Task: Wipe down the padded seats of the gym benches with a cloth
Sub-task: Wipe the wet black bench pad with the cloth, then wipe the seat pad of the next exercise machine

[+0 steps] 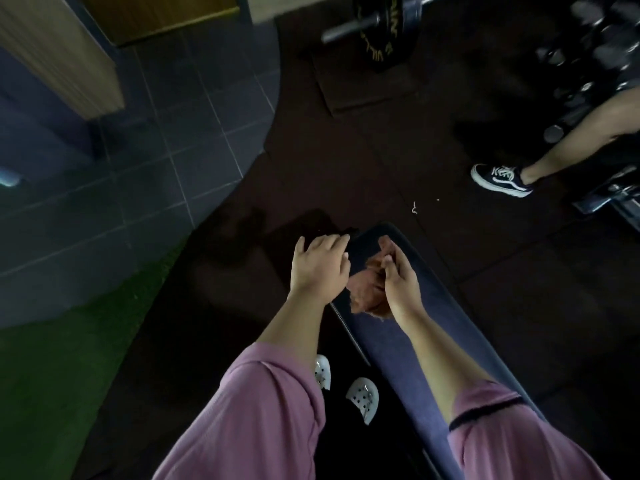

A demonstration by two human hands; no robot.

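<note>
The long bench with a dark blue padded seat (446,327) runs from the lower right of the view toward the middle, and its far end is rounded. On this seat, near the far end, lies a crumpled reddish-brown cloth (363,289). The right hand (398,275) is over the cloth, with the fingers curled around its upper part, so it has hold of the cloth. The left hand (320,265) is just beside the left edge of the bench, near the far end; its fingers are spread and only a little bent, and it holds nothing. Whether it touches the edge of the seat I cannot tell, because the picture is dark there. Both arms have pink sleeves (263,410) pushed up to the forearm.

Left of the bench, close to its near part, two white perforated clogs (362,398) stand on the dark rubber floor (346,161). Well beyond the far end of the bench a black weight plate on a steel bar (384,26) rests on the floor. To the right of the bench's far end, well apart, there is a leg of another person with a black and white sneaker (502,180).
</note>
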